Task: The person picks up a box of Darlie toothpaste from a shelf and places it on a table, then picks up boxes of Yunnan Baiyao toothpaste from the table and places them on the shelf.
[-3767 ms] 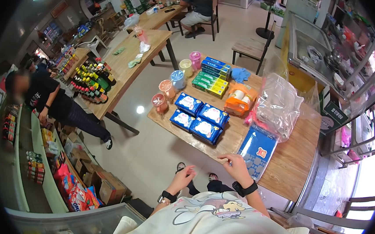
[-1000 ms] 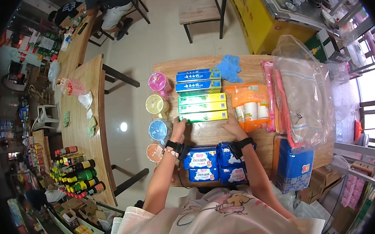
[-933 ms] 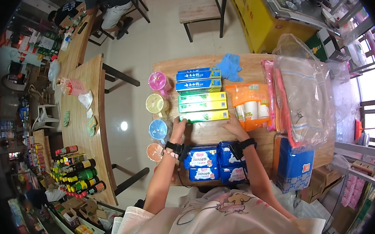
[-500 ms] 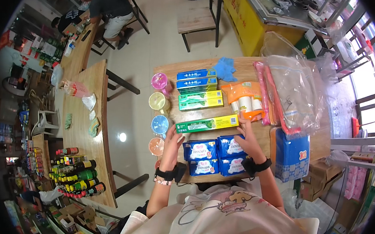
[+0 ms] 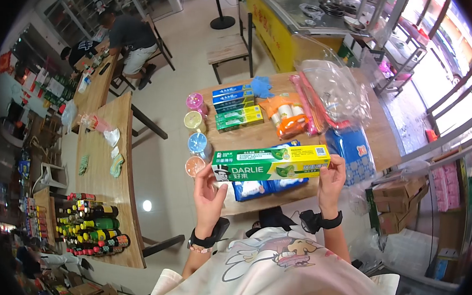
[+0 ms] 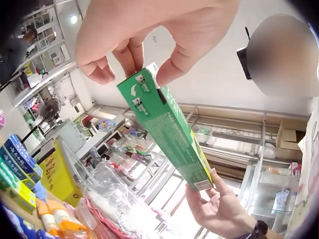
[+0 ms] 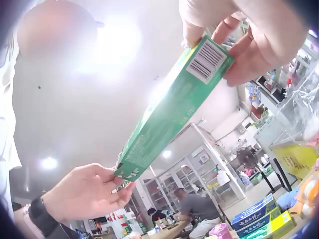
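A green and yellow Darlie toothpaste box [image 5: 270,164] is held up level above the near side of the table, its printed front facing the head camera. My left hand [image 5: 209,196] pinches its left end, and my right hand [image 5: 331,187] grips the other end by the barcode. From the left wrist, the green back of the box [image 6: 164,124] shows between thumb and fingers. Behind the raised box, blue packs [image 5: 249,190] lie partly hidden. More toothpaste boxes, green [image 5: 239,118] and blue [image 5: 232,95], stand in a row farther back.
Several coloured cups [image 5: 197,143] line the table's left edge. An orange pack [image 5: 287,118], a blue cloth [image 5: 261,87], a clear plastic bag [image 5: 334,91] and a blue patterned pack [image 5: 354,157] lie on the wooden table [image 5: 383,142]. Bottles [image 5: 100,223] stand on another table.
From the front of the row, both hands have lifted one green toothpaste box, brought it over the blue packs and raised it toward the head camera. The head view has shifted.
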### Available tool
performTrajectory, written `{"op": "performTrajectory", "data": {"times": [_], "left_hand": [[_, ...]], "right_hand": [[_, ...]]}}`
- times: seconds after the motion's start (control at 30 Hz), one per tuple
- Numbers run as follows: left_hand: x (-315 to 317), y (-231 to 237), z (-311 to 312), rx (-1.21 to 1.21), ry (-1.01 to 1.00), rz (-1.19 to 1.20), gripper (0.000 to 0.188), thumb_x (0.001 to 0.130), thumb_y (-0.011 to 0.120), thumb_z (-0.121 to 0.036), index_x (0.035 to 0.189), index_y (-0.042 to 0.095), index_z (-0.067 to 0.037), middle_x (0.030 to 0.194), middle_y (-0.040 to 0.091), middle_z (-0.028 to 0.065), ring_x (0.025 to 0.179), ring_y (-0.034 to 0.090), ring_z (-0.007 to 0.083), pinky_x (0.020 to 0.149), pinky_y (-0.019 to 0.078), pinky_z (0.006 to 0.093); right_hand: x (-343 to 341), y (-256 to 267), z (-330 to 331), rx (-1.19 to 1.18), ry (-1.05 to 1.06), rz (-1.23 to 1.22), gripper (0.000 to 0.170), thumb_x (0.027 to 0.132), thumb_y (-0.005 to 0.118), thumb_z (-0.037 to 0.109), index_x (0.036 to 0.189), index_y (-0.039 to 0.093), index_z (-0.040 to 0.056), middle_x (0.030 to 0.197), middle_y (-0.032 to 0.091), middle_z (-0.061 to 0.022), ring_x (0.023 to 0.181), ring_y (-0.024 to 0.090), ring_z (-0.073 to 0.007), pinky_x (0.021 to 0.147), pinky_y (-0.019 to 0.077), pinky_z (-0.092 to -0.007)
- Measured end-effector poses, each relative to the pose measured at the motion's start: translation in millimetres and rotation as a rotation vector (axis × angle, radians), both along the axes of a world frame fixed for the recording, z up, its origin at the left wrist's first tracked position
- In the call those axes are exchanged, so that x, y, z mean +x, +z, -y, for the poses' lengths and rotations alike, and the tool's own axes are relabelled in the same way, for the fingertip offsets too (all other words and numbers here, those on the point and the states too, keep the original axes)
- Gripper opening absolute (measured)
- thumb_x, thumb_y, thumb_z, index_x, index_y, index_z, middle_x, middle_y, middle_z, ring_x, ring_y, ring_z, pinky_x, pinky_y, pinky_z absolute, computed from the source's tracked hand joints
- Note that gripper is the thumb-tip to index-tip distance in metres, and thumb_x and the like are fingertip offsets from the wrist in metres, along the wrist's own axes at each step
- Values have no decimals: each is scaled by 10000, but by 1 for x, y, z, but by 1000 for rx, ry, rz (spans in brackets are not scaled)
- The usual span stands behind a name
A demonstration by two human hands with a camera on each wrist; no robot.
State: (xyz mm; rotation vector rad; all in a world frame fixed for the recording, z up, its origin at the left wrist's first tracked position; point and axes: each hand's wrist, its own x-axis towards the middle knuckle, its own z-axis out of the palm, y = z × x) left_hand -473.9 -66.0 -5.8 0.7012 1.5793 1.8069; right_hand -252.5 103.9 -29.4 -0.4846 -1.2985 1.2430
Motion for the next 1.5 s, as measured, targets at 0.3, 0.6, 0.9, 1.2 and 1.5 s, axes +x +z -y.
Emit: {"op": "performTrajectory", "data": {"times": [0.3, 0.6, 0.9, 1.2, 1.5], "left_hand": [[58, -10, 40, 189, -187, -31, 513, 796, 563, 81, 1282, 411, 23, 1217, 476, 86, 1122, 470, 166, 939, 396, 289], [105, -21, 20, 112, -432, 51, 458, 829, 536, 54, 1272, 433, 6, 1118, 527, 79, 970, 534, 128, 836, 460, 267], [202, 10, -50, 158, -742, -58, 444, 819, 550, 88, 1247, 468, 5, 1105, 499, 43, 960, 526, 126, 871, 431, 260], [348, 10, -93, 69, -952, 22, 460, 818, 539, 65, 1266, 457, 5, 1081, 563, 45, 980, 528, 126, 847, 444, 260], [494, 8, -128, 122, -1167, -35, 497, 792, 547, 87, 1274, 460, 3, 1145, 523, 37, 987, 515, 125, 829, 436, 247]], "right_hand": [[89, -1, 102, -378, -188, 52, 215, 869, 593, 63, 1048, 539, -43, 1083, 571, -114, 904, 594, -140, 793, 494, -262], [158, 12, 151, -473, -270, 47, 342, 881, 556, 53, 1197, 503, -64, 1085, 603, -126, 945, 605, -159, 825, 511, -291], [260, 9, 175, -389, -507, 58, 486, 812, 611, -58, 1273, 459, -51, 1085, 603, -86, 921, 593, -118, 799, 492, -239], [391, 16, 183, -425, -702, -11, 476, 811, 604, -66, 1268, 476, -31, 1059, 618, -85, 910, 603, -115, 775, 503, -233], [521, 4, 189, -373, -924, 19, 461, 815, 597, -56, 1262, 489, -17, 1052, 631, -67, 845, 601, -86, 743, 505, -222]]}}
